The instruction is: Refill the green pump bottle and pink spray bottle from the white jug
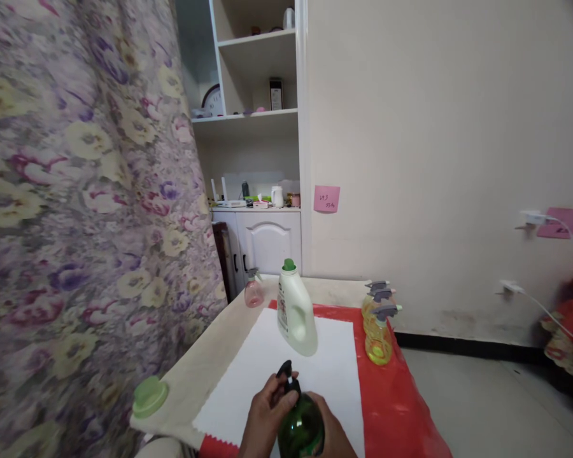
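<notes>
A dark green pump bottle (300, 427) stands at the near edge of the white sheet, cut off by the bottom of the view. My right hand (333, 432) is wrapped round its body from the right. At its neck, the fingers and thumb of my left hand (263, 413) close on the black pump top (285, 370). Just beyond my hands, a pale green-white jug (297, 321) with a moulded handle and a green cap (289, 264) sits upright on the white sheet (248, 375). Neither hand touches the jug.
Several spray bottles with yellow liquid (378, 346) line the table's right side on a red cloth (386, 407). A pink spray bottle (254, 292) stands at the back left. A light green lid-like piece (150, 396) lies at the left edge, near the floral curtain (100, 222).
</notes>
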A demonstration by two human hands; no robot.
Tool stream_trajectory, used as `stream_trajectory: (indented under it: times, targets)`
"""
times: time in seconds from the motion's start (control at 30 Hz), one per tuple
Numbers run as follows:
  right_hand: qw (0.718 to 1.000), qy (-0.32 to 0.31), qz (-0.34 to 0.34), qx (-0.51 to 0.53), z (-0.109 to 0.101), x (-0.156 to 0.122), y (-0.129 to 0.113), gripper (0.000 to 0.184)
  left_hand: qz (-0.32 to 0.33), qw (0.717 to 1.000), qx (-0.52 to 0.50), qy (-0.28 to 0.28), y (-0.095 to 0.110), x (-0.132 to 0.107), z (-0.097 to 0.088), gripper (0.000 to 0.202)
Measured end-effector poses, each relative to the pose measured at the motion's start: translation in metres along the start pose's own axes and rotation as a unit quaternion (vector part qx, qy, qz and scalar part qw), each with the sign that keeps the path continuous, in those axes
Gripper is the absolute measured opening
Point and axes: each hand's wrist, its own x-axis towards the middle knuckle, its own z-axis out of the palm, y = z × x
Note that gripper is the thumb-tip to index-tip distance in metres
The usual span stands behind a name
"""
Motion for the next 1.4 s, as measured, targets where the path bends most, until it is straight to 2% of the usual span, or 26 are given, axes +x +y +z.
stream_trajectory:
  times: [0.17,0.3,0.43,0.53,0.63,0.73,0.87,1.1,1.2,1.3,1.4]
  targets:
    - [1.0,0.003,-0.001,0.02,0.001,-0.002,-0.002,0.097,0.005,0.998,-0.051,-0.026,0.005,-0.001,-0.001,0.053]
    - [0.999,-0.002,-0.016,0.031,0.001,-0.001,0.003,0.097,0.003,0.997,-0.076,0.008,0.004,-0.001,0.004,0.046]
    - [0.999,-0.002,-0.02,0.029,0.0,0.001,0.007,0.099,-0.002,0.998,-0.047,0.03,0.004,-0.001,0.005,0.037]
    - [1.0,0.005,-0.019,0.014,0.0,0.0,0.007,0.099,-0.002,0.999,-0.034,0.014,0.008,-0.003,0.004,0.038]
    - [1.0,0.01,-0.02,0.012,0.0,-0.001,0.007,0.1,-0.016,0.997,-0.07,-0.009,0.01,-0.006,0.006,0.05]
    - [1.0,0.01,-0.018,0.019,0.001,-0.001,0.006,0.101,-0.011,0.994,-0.111,0.021,0.005,-0.006,0.011,0.052]
    - [1.0,0.013,-0.008,0.01,0.001,0.0,0.005,0.1,0.009,0.996,-0.068,0.064,-0.003,-0.002,0.012,0.041]
    - [0.999,-0.014,-0.023,0.03,0.001,-0.002,-0.001,0.097,-0.02,0.996,-0.082,-0.038,0.007,-0.003,0.002,0.044]
    - [0.999,-0.008,-0.027,0.043,0.003,-0.001,-0.002,0.098,-0.024,0.994,-0.099,-0.036,0.008,-0.003,0.004,0.046]
    - [0.998,0.007,-0.049,0.033,0.005,0.001,-0.002,0.101,-0.028,0.995,-0.096,-0.007,0.005,-0.004,0.009,0.047]
    - [0.999,0.013,-0.046,0.02,0.004,0.001,-0.006,0.101,-0.029,0.996,-0.08,-0.02,0.004,-0.005,0.011,0.044]
